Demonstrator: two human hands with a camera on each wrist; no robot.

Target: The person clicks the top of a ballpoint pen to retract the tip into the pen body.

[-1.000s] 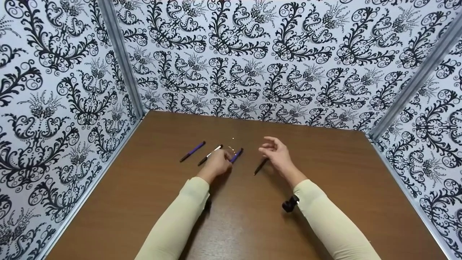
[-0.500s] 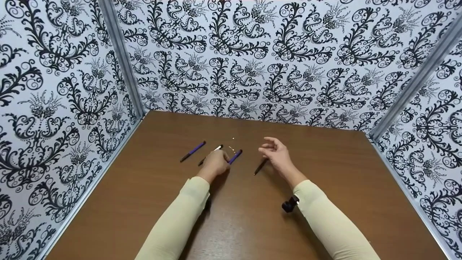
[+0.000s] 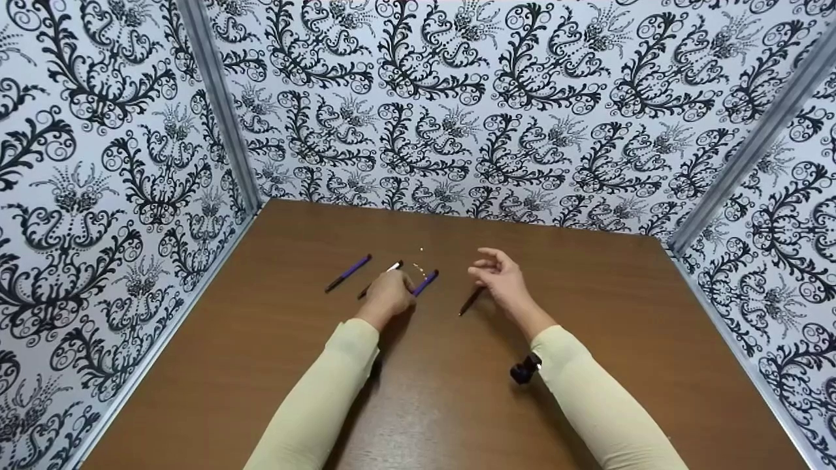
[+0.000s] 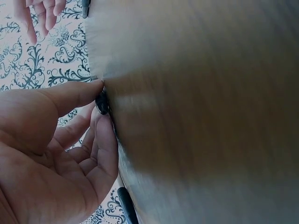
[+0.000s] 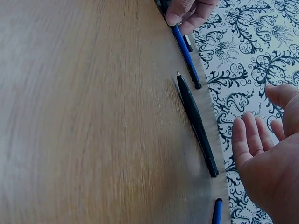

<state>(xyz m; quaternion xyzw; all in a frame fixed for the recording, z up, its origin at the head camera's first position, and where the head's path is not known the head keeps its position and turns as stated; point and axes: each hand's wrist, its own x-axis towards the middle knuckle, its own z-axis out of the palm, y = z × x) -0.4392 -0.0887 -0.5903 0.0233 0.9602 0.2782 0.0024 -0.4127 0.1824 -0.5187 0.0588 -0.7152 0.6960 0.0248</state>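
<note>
Pinching with left hand (image 3: 390, 294) a slim blue-and-black plastic pen (image 3: 426, 283) on brown wooden table (image 3: 431, 398). Holding nothing in right hand (image 3: 505, 284), relaxed and loosely curved, near a slim all-black plastic pen (image 5: 197, 123).

Three blue pens (image 3: 348, 273) (image 3: 426, 283) (image 5: 217, 211), one white pen (image 3: 394, 266), one black pen (image 3: 470, 303), two hands (image 3: 390, 294) (image 3: 503, 281) and one brown table (image 3: 444, 398)

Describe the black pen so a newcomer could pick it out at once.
On the brown table, find the person's right hand. In the head view, the black pen juts out from under that hand, its tip toward the person. Its whole barrel is black, while the nearest pens on either side are blue.
</note>
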